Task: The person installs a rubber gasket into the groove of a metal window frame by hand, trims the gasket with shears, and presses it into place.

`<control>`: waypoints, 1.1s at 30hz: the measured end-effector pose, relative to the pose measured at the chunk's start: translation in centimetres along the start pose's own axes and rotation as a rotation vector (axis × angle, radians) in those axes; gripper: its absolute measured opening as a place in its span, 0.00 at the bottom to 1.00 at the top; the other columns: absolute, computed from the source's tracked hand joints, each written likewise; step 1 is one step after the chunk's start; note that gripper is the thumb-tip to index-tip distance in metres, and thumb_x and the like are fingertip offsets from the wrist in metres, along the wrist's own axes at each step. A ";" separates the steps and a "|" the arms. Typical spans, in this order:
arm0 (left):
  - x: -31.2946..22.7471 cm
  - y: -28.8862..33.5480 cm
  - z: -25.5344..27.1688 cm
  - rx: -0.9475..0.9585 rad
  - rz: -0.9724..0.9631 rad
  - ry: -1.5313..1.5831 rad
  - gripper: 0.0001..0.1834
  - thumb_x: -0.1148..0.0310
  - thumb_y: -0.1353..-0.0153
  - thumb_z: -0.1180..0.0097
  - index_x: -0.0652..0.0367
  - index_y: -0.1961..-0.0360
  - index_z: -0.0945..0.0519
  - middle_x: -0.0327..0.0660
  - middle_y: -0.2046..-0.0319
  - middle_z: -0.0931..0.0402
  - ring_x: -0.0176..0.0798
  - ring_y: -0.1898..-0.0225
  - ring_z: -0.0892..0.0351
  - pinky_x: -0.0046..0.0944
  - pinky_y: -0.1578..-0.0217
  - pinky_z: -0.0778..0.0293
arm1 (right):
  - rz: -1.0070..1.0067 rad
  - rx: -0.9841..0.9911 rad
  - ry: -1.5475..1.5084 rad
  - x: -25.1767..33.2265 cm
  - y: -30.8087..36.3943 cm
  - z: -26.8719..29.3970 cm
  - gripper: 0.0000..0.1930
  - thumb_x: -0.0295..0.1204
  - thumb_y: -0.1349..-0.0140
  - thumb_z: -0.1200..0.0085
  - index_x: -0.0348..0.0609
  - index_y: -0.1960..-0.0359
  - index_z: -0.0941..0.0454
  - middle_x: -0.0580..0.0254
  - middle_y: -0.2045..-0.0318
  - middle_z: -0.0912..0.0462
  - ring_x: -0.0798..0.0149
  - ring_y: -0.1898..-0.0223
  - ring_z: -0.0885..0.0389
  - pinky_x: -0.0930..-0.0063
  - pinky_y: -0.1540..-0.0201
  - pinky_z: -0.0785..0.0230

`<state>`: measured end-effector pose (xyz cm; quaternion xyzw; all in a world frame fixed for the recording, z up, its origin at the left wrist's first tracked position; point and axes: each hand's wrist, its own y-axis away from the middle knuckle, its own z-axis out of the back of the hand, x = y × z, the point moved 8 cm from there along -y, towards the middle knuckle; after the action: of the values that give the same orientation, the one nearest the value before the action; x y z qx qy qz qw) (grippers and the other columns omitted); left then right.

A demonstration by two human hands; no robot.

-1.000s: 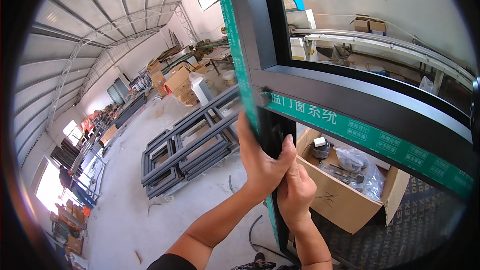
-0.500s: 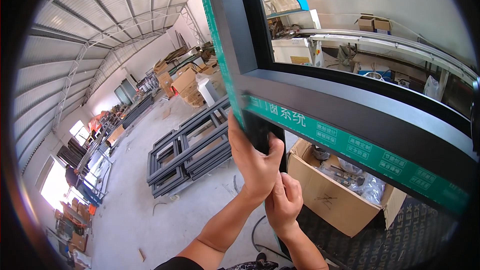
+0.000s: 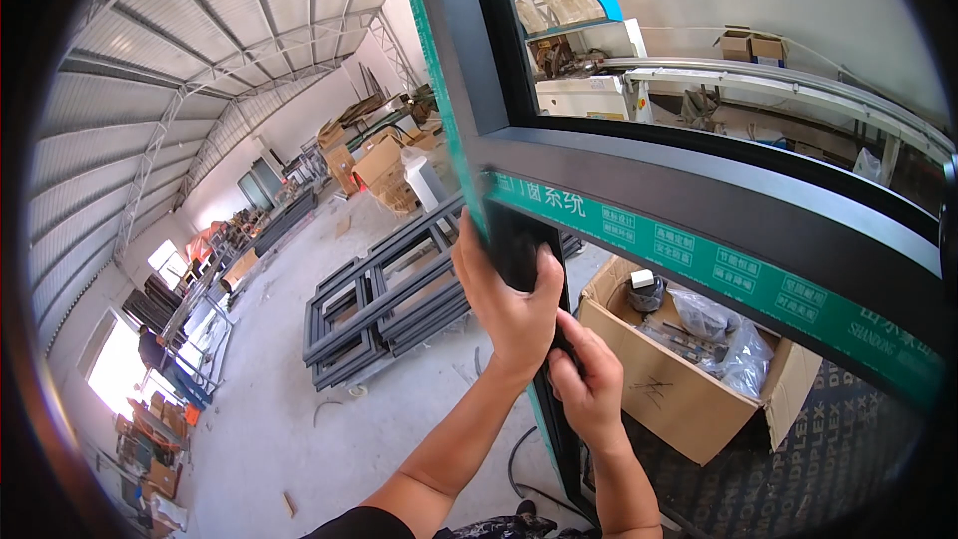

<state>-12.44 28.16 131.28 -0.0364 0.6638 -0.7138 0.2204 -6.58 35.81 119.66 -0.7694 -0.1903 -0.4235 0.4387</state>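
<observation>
Open cardboard box (image 3: pixel 689 394) w/ bagged parts; stacked dark frames (image 3: pixel 384 304) on floor.

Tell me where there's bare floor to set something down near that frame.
Bare concrete floor lies left of the hands, between the stacked frames and the person's left forearm. Right of the upright frame it's crowded: an open cardboard box full of parts.

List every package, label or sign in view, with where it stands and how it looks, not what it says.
Green film strip: along the dark frame's crossbar, white print.
Green film edge: up the frame's upright, narrow.
Open cardboard box: on the floor, right of the hands, brown, holding plastic bags.
Two small cardboard boxes: upper right, brown.
Stacked cartons: far back, brown.
</observation>
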 end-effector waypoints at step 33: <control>-0.3 2.6 0.2 0.000 0.098 -0.134 0.36 0.73 0.49 0.42 0.71 0.39 0.41 0.58 0.52 0.32 0.60 0.53 0.30 0.52 0.52 0.33 | 0.529 -0.340 0.723 0.3 3.5 -1.7 0.23 0.25 0.49 0.42 0.37 0.48 0.27 0.56 0.63 0.22 0.55 0.67 0.22 0.67 0.67 0.27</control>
<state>-11.46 28.04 128.87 -0.0517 0.6485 -0.6981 0.2990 -4.89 32.49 118.49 -0.6557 0.2486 -0.5630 0.4374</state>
